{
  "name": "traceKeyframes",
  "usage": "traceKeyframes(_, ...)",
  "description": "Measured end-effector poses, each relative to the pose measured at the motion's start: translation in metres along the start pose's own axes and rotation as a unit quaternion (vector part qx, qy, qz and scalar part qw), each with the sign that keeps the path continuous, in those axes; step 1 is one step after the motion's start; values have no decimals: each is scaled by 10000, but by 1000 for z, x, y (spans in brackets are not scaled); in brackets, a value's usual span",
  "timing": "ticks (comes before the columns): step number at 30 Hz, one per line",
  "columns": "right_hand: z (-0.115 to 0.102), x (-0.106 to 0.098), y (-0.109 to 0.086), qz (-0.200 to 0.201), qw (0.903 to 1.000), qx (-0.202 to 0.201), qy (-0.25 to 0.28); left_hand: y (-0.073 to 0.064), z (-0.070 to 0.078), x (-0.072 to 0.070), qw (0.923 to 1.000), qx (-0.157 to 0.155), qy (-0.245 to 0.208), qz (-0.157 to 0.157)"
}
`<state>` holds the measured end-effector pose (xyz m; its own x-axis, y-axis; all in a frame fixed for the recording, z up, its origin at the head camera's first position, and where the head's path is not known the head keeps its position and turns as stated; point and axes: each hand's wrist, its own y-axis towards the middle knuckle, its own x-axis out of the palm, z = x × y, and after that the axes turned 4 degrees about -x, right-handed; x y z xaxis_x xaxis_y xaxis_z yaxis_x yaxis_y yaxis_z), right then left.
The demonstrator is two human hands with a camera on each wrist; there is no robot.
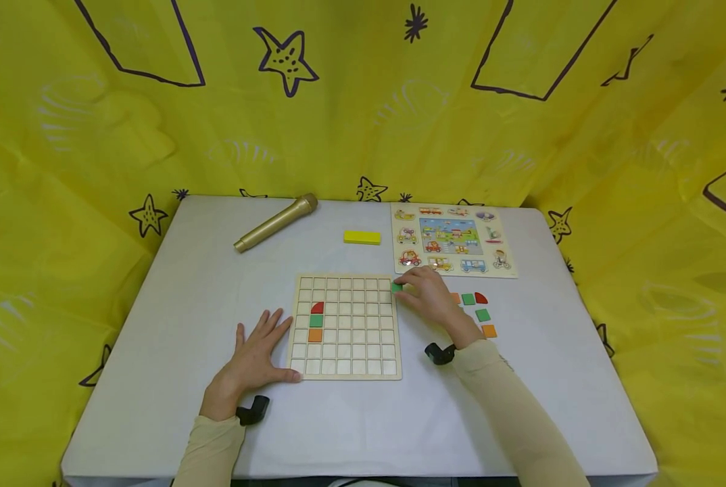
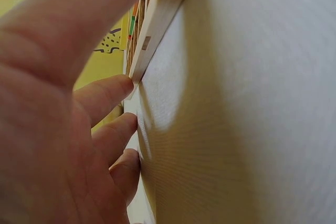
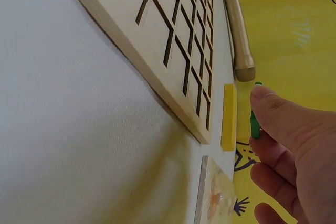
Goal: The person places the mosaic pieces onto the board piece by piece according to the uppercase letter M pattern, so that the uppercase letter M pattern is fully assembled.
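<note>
A wooden grid board [image 1: 344,348] lies flat in the middle of the table. One column on its left side holds a red quarter-circle tile [image 1: 318,308], a green square tile [image 1: 317,321] and an orange square tile [image 1: 316,335]. My left hand [image 1: 250,362] rests with spread fingers along the board's left edge, thumb at the near corner. Between thumb and fingers, my right hand [image 1: 428,295] pinches a green tile [image 3: 255,124] by the board's far right corner. The right wrist view shows that tile edge-on, above the table.
Right of the right hand lie loose tiles, among them a green square [image 1: 482,314], a red quarter-circle [image 1: 481,297] and an orange square [image 1: 489,331]. Farther back are a picture puzzle board [image 1: 507,233], a yellow block [image 1: 361,237] and a gold microphone [image 1: 276,224].
</note>
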<state>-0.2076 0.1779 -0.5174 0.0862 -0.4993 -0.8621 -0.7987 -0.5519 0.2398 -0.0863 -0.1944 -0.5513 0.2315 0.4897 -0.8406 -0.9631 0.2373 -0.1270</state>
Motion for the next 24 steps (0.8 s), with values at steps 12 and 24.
traceKeyframes(12,-16,7,12,-197,9998,-77,39,-1,-1,0,10000,3,-13,15)
traceKeyframes(24,-32,20,22,-411,9990,-182,28,0,0,1,10000,-30,17,4)
